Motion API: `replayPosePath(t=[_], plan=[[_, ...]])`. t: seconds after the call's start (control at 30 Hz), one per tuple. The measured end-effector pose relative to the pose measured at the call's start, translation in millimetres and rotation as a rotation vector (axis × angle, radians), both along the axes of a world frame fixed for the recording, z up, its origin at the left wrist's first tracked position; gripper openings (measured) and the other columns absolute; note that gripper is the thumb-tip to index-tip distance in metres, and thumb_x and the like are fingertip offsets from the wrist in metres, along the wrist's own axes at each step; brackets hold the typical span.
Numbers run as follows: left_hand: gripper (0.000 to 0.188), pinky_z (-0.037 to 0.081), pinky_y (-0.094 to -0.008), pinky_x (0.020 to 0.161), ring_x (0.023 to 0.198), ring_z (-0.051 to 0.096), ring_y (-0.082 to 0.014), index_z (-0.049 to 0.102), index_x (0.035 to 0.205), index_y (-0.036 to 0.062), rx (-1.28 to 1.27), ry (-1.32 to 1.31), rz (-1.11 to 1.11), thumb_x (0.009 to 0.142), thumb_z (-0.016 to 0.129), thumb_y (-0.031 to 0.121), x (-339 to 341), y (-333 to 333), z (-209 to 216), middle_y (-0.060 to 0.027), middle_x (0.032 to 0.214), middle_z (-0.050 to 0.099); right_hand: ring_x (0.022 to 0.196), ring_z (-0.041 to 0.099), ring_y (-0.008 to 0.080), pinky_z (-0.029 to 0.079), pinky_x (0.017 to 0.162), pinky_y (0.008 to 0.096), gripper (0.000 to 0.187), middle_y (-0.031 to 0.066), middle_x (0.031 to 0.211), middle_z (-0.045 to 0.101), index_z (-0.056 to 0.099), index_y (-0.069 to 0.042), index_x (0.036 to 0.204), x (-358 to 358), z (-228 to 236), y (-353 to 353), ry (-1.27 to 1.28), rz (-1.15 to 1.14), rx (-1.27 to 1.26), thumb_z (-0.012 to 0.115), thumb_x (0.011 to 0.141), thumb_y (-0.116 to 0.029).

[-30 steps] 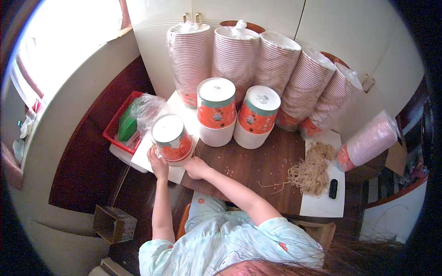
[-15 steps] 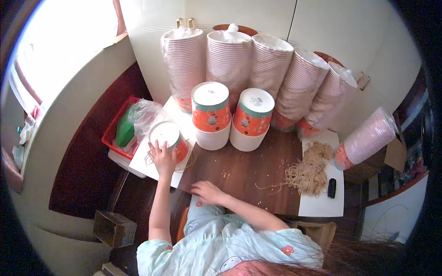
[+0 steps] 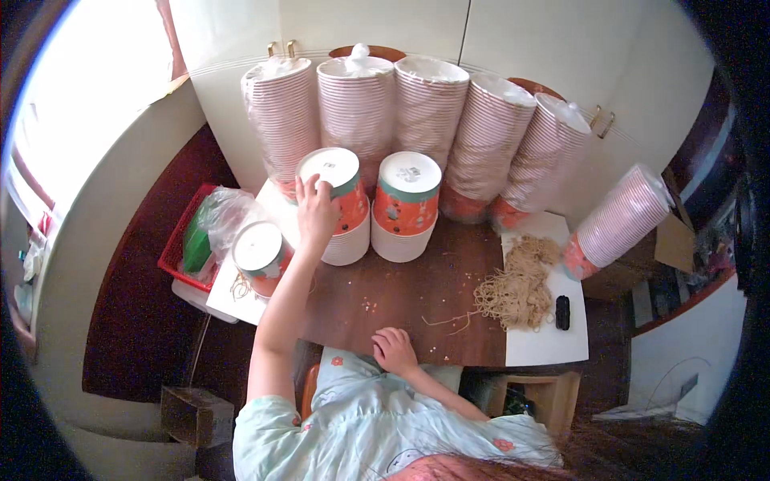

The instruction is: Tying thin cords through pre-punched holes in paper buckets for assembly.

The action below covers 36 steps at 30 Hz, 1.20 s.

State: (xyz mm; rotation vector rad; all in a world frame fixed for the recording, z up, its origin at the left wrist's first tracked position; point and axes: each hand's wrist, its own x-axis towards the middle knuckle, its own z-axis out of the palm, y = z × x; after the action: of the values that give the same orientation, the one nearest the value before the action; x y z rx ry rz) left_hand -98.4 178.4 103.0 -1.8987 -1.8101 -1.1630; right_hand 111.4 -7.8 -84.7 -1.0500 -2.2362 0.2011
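Two short stacks of upside-down paper buckets stand mid-table, orange with green bands and white bases: the left stack (image 3: 346,207) and the right stack (image 3: 407,196). My left hand (image 3: 317,212) is at the left stack, fingertips near the edge of its white base, fingers apart and partly covering its orange side. A single upside-down paper bucket (image 3: 258,248) sits to the left, with beige string around its foot. At the table's near edge rests my right hand (image 3: 393,350), fingers loosely extended and holding nothing.
Tall plastic-wrapped bucket stacks (image 3: 353,112) line the back, and another wrapped stack (image 3: 618,216) leans at the right. A heap of beige string (image 3: 521,284) and a black object (image 3: 563,313) lie on the right white board. A red basket (image 3: 171,258) is at the left.
My left hand has left the single bucket and moved right and away from me to the left stack. My right hand has shifted right along the table edge. The whole view has shifted somewhat.
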Motion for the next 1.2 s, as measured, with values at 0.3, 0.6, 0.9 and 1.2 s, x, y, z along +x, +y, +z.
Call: replayPosePath(t=[0.3,0.6,0.9,1.2], plan=[[0.026,0.031,-0.0470,0.095,0.118,0.031,-0.0416,0.050,0.089,0.0016,-0.007,-0.177,-0.028,0.066,0.062,0.004,-3.5,-8.8,33.1,-0.0169,0.117,0.041,0.096,0.049,0.0227,0.038,0.083,0.0380,0.020,0.0055,0.094,0.054,0.057,-0.009,0.086,1.7,-2.4,1.0,0.037,0.014,0.005,0.060,0.067,-0.016],[0.027,0.041,-0.0351,0.089,0.111,0.047,-0.0284,0.049,0.095,0.0034,0.346,-0.476,-0.216,0.072,0.064,0.001,-22.4,-77.5,89.4,-0.0133,0.105,0.057,0.094,0.050,0.0241,0.039,0.083,0.0379,0.021,0.0060,0.092,0.055,0.057,-0.009,0.086,2.9,-1.8,-1.5,0.116,0.000,0.009,0.060,0.066,-0.013],[0.009,0.053,-0.0333,0.066,0.076,0.059,-0.0177,0.045,0.093,0.0048,-0.071,-1.804,-0.587,0.086,0.049,0.009,-20.6,-166.9,9.0,-0.0072,0.088,0.057,0.095,0.051,0.0203,0.041,0.083,0.0306,0.026,0.0090,0.100,0.053,0.050,-0.003,0.105,13.9,63.2,26.8,0.870,-0.058,-0.467,0.053,0.079,-0.008],[0.021,0.051,-0.0399,0.069,0.086,0.058,-0.0211,0.048,0.101,0.0071,-0.625,-2.047,-0.517,0.090,0.040,0.024,20.8,-186.9,-79.2,-0.0081,0.096,0.057,0.106,0.046,0.0158,0.036,0.091,0.0286,0.037,0.0087,0.114,0.049,0.041,0.001,0.119,49.3,136.0,38.6,1.164,0.112,-0.610,0.045,0.082,-0.001]])
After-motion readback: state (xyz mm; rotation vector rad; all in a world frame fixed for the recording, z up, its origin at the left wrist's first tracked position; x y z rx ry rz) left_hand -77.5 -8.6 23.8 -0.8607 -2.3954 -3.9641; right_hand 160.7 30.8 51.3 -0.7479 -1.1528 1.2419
